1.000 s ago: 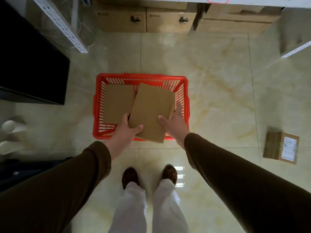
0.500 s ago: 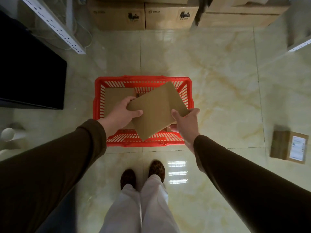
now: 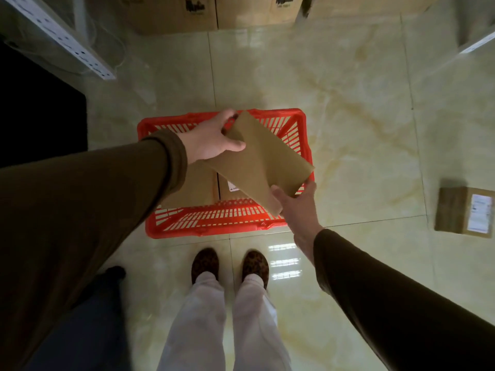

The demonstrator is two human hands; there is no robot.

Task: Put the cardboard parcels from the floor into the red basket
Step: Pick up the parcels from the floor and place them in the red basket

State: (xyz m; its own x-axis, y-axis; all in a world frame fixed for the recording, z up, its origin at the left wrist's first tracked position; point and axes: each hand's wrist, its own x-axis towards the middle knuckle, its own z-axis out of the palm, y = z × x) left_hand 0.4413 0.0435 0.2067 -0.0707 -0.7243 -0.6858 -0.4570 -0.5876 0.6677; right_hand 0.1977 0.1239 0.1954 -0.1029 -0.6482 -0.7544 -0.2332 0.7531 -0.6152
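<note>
A red plastic basket (image 3: 214,223) stands on the tiled floor just ahead of my feet. Above it I hold a flat brown cardboard parcel (image 3: 262,162), tilted diagonally. My left hand (image 3: 211,140) grips its far left corner, my right hand (image 3: 297,204) holds its near right edge. Two parcels lie inside the basket, one at the left (image 3: 192,188) and one with a white label (image 3: 230,187), both partly hidden by the held parcel. Another parcel with a white label (image 3: 464,211) lies on the floor at the right.
Large cardboard boxes (image 3: 241,12) line the far wall. A white perforated shelf rail (image 3: 64,38) and a dark panel (image 3: 40,116) stand at the left. Another shelf edge (image 3: 476,44) shows at the upper right. A dark object (image 3: 107,290) lies by my left leg.
Both hands have turned the held parcel clockwise and carried it further over the basket. My left hand went to the far side, my right hand stayed at the near edge.
</note>
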